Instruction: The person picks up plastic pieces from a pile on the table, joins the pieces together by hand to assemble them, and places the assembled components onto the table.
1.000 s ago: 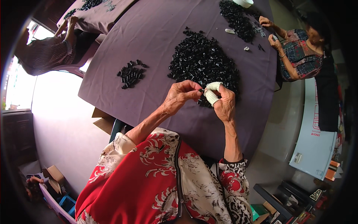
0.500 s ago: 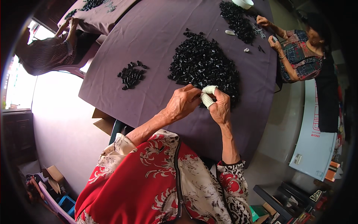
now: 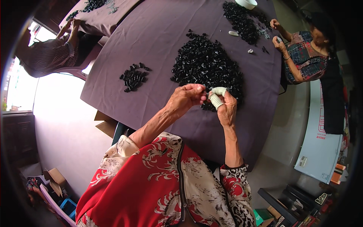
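Observation:
At the near edge of a large heap of small black parts (image 3: 206,60), both of my hands meet. My left hand (image 3: 185,99) is closed in a pinch at the fingertips; a small dark piece seems to be there, too small to name. On my right hand (image 3: 227,108), ribbed white finger covers (image 3: 216,100) wrap the thumb and a finger. Those fingers are pinched together beside the left fingertips, and what they hold is hidden. To the left lies a smaller pile of black parts (image 3: 134,77), apart from the heap.
A purple-brown cloth (image 3: 162,49) covers the table. Another heap (image 3: 240,22), a white bowl (image 3: 246,3) and a loose white finger cover (image 3: 233,33) lie at the far right. One person (image 3: 306,53) sits at the right, another (image 3: 47,55) at the far left table.
My fingertips have drawn slightly apart, the right hand shifting a little to the right. My left hand has turned somewhat, showing its fingertips. The person at the right has drawn a hand back.

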Demonstrator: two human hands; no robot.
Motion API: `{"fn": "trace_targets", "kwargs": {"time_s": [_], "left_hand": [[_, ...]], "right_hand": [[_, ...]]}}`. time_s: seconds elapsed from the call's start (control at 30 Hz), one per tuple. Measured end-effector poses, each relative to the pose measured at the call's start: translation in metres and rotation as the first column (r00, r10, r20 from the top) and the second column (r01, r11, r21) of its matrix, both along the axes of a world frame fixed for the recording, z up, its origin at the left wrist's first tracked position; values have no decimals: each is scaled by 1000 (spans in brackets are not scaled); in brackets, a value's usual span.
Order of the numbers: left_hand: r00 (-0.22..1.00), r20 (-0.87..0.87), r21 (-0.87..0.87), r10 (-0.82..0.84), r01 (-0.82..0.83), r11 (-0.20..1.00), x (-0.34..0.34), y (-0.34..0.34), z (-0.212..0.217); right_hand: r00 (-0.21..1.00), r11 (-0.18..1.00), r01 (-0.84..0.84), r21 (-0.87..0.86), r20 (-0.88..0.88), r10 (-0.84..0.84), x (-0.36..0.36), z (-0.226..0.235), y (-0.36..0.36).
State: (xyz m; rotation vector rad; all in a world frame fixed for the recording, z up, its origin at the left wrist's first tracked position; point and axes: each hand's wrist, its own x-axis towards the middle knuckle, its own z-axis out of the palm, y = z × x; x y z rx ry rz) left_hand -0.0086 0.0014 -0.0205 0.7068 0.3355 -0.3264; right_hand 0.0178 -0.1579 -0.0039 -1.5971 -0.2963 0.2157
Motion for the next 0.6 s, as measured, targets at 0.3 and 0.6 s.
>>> {"fn": "trace_targets", "kwargs": {"time_s": [0.3, 0.6], "left_hand": [[1000, -18, -123, -11, 9, 992, -3, -7, -1], [997, 79, 83, -24, 17, 996, -6, -9, 2]], "right_hand": [[990, 993, 54, -101, 137, -40, 0, -2, 2], [974, 978, 65, -200, 225, -19, 3, 0, -2]]}}
